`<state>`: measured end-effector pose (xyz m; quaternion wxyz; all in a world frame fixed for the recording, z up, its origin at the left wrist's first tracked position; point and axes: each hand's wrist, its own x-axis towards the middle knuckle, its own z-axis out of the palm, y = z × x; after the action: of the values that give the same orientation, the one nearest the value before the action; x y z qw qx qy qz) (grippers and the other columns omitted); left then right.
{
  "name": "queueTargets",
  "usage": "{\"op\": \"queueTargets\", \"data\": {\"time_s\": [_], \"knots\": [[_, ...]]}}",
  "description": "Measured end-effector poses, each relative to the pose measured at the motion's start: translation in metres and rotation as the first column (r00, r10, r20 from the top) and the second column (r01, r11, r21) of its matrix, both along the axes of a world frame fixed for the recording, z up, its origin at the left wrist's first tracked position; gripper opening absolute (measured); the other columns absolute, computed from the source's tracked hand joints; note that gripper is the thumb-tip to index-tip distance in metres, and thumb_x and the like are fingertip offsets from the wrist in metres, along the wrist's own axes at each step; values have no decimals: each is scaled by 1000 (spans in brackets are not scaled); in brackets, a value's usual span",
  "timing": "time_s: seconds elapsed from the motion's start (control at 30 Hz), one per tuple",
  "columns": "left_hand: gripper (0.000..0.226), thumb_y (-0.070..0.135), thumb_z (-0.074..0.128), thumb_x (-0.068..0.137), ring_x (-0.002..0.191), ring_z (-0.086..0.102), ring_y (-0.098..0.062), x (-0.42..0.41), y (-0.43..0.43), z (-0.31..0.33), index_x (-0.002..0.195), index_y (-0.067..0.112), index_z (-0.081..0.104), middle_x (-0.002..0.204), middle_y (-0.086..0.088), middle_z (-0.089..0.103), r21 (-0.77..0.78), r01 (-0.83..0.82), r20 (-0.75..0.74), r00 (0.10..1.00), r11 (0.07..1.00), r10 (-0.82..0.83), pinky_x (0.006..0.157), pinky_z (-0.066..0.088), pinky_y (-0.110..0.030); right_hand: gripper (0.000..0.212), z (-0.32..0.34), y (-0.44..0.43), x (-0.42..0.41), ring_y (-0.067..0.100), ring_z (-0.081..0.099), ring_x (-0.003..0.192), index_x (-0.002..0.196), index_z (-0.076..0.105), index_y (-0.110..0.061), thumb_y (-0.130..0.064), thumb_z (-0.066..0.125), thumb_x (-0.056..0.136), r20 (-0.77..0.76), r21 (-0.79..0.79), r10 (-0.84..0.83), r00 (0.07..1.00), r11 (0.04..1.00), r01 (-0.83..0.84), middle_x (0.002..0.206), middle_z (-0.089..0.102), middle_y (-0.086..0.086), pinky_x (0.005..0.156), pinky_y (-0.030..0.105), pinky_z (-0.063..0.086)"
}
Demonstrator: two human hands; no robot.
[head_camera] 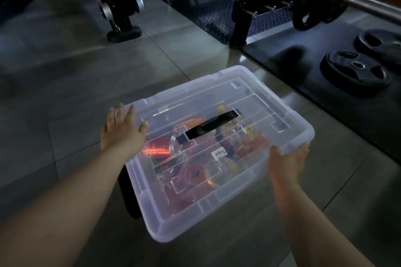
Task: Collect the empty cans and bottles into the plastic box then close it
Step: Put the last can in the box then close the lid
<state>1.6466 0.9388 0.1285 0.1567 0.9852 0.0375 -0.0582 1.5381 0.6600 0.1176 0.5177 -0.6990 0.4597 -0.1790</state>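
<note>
lid (256,102) is pressed at its left edge by flat, open left hand (122,130); right edge is gripped by right hand (286,160). plastic box (195,219) judged light, slippery; black handle (208,129) advised.

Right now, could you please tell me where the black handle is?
In the head view, the black handle sits at the centre of the clear lid, between the left hand and the right hand at the lid's edges.
</note>
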Motion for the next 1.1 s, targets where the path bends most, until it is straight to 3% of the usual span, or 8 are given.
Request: {"op": "queueTargets", "data": {"time_s": [0.1,0.2,0.4,0.6,0.7,0.87,1.0,1.1], "knots": [[60,45,20,92,143,-8,-23,1,0,7,143,20,1,156,-5,-5,200,28,-52,998,979,-18,115,-2,-50,78,7,2,-4,28,-2,142,142,-3,-7,-24,48,85,-199,-237,79,977,963,-126,155,-5,16,117,40,0],[61,48,21,91,143,-8,-21,3,-11,14,143,23,1,157,-3,-5,183,70,-44,997,981,-63,114,-4,-52,77,20,-10,10,25,-11,142,143,-1,-18,-39,46,86,-328,-519,213,920,773,-364,155,-10,13,114,38,-9],[69,62,18,84,143,-9,-22,9,-20,6,142,29,3,156,-3,-8,213,150,-24,989,965,-148,114,0,-50,74,24,-53,70,24,-6,143,143,4,-28,-61,31,83,-696,-445,319,644,511,-735,156,-5,6,115,45,-7],[74,64,1,79,142,-11,-25,13,-23,-2,142,26,-2,155,-6,-13,305,164,-45,986,938,-158,114,3,-52,74,5,-58,90,29,10,141,142,2,-30,-67,20,80,-730,-467,260,632,485,-739,156,6,6,114,46,8],[83,65,-10,69,142,-14,-25,15,-24,-1,142,26,-7,155,-7,-16,301,170,-80,985,938,-153,114,2,-52,74,2,-58,90,29,8,142,142,0,-30,-67,15,80,-750,-467,243,615,464,-753,156,4,7,115,46,1],[68,59,17,86,143,-8,-24,21,-26,6,143,24,6,156,-7,-5,220,173,-59,985,960,-164,114,1,-50,69,13,-51,98,24,-9,142,143,-3,-25,-60,12,85,-817,-411,197,541,459,-787,156,-7,8,111,49,-17],[49,35,48,86,131,34,-29,-1,-27,17,130,14,42,143,-11,40,-17,178,150,973,984,-174,109,23,-43,56,20,-8,80,27,2,143,141,18,-20,-40,30,90,-667,-503,349,658,440,-744,156,6,9,115,45,-4],[51,37,46,86,132,33,-27,-28,-35,16,133,17,39,144,-9,39,-109,240,93,969,965,-231,109,24,-40,56,19,20,58,23,3,143,141,16,-23,-42,32,91,-600,-456,500,625,428,-780,156,9,5,116,38,-1]]}}
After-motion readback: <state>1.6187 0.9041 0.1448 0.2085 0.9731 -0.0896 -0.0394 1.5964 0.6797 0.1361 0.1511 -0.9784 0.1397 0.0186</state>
